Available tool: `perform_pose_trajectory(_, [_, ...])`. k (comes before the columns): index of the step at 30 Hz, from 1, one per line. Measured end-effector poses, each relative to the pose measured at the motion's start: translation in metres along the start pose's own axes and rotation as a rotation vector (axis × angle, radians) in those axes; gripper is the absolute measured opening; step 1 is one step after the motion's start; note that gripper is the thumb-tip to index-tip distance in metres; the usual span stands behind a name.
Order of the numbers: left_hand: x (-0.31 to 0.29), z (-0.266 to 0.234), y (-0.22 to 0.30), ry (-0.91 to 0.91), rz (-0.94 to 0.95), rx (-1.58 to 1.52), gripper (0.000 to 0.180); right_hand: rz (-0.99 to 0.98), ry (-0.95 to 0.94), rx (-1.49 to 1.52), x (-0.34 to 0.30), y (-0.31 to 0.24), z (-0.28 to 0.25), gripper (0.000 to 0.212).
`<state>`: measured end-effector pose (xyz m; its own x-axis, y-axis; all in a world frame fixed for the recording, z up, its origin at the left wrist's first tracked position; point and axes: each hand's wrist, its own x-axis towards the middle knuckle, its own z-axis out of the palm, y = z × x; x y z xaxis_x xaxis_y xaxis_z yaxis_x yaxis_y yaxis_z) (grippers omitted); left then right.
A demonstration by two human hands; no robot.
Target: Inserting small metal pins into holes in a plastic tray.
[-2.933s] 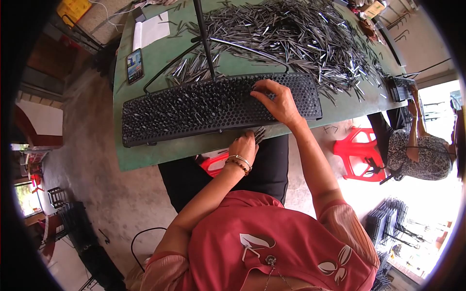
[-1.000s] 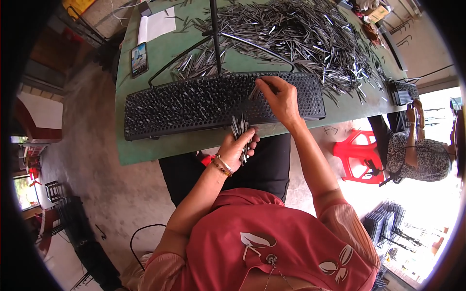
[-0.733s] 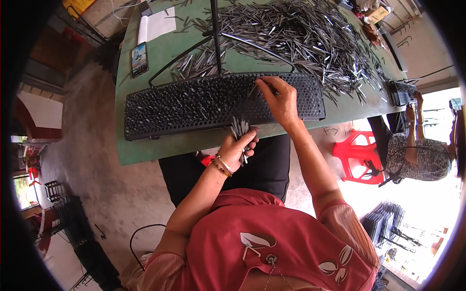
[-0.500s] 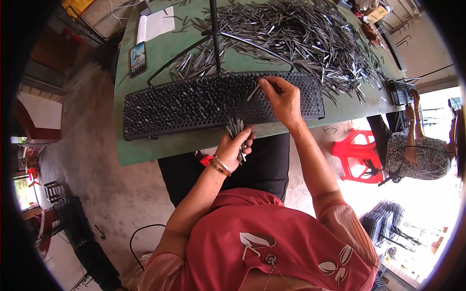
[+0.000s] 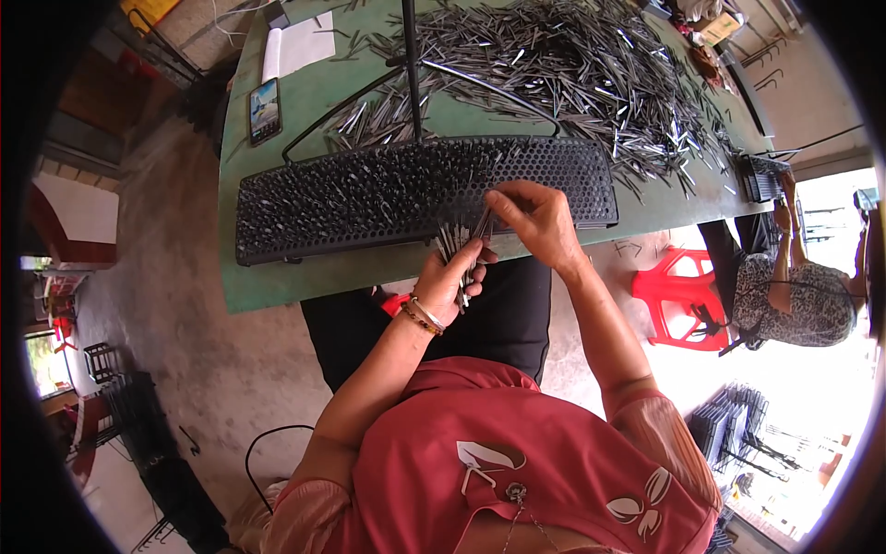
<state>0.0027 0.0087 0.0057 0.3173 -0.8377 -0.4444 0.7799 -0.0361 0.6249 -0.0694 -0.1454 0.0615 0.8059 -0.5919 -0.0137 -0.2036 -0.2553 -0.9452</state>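
Note:
A bundle of thin dark metal strips (image 5: 452, 242) is gripped upright in my left hand (image 5: 445, 279), just off the front edge of the perforated black rack (image 5: 563, 175). My right hand (image 5: 543, 226) is closed in a pinch at the top of this bundle, thumb and forefinger on a strip that is partly hidden by the fingers. Strips stand packed in the rack's holes from its left end to past the middle. Bare holes show toward its right end.
A large heap of loose strips (image 5: 591, 65) covers the back of the green table (image 5: 268, 286). A black post with slanting braces (image 5: 411, 83) rises behind the rack. A phone (image 5: 264, 111) lies at the left. Another person sits at the right, by a red stool (image 5: 678, 295).
My right hand has come down and slightly left, from over the rack's holes to the bundle in my left hand. The left hand has stayed nearly still.

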Motion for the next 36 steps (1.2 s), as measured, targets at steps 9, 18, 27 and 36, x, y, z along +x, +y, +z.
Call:
perform_pose_trajectory(9, [-0.002,-0.002,-0.005,0.080,-0.058,-0.067,0.019,-0.306,0.254,-0.163,0.036,0.014,0.004,0.015])
perform_pose_trajectory(18, [-0.002,-0.004,-0.005,0.093,-0.064,-0.087,0.018,-0.603,0.161,-0.335,0.042,0.022,0.014,0.014])
perform_pose_trajectory(27, [-0.001,-0.005,-0.005,0.092,-0.069,-0.058,0.019,-0.375,0.195,-0.195,0.037,0.021,0.012,0.015])
perform_pose_trajectory(36, [-0.003,-0.001,-0.004,0.068,-0.060,-0.108,0.019,-0.437,0.360,-0.173,0.038,0.033,0.021,0.018])
